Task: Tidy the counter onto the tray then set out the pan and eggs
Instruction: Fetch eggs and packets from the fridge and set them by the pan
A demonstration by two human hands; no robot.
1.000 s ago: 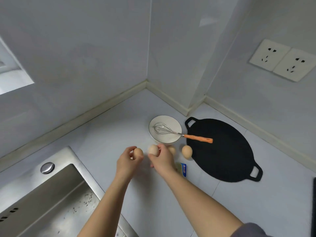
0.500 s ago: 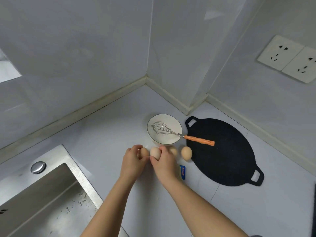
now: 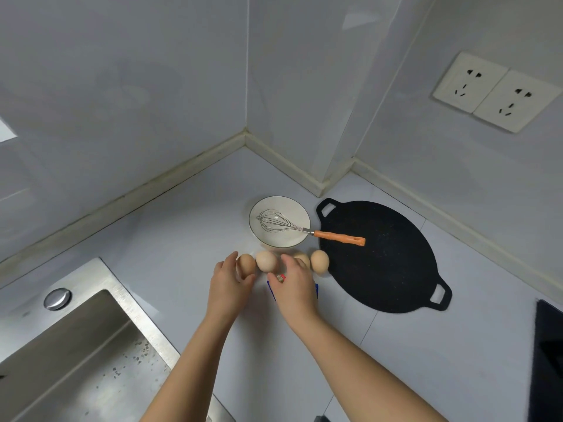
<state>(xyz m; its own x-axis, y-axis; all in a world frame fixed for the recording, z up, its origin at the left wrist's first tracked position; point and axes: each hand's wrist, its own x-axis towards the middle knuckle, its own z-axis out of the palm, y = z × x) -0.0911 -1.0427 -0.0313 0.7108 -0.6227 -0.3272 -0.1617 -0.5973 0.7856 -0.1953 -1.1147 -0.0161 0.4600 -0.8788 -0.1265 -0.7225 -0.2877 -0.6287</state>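
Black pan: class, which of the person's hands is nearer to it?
Right. The right hand lies just left of the pan, beside the eggs; the left hand is farther left, at the leftmost egg.

A home kitchen: a stainless steel sink (image 3: 91,271) lies left of the left hand (image 3: 230,286), a black griddle pan (image 3: 387,269) right of the right hand (image 3: 297,289), wall sockets (image 3: 495,91) above.

- The third egg (image 3: 302,257) is mostly hidden behind the right hand (image 3: 297,289).
- The blue packet (image 3: 270,288) lies largely under that hand.
- The sink (image 3: 100,280) runs off the left edge.
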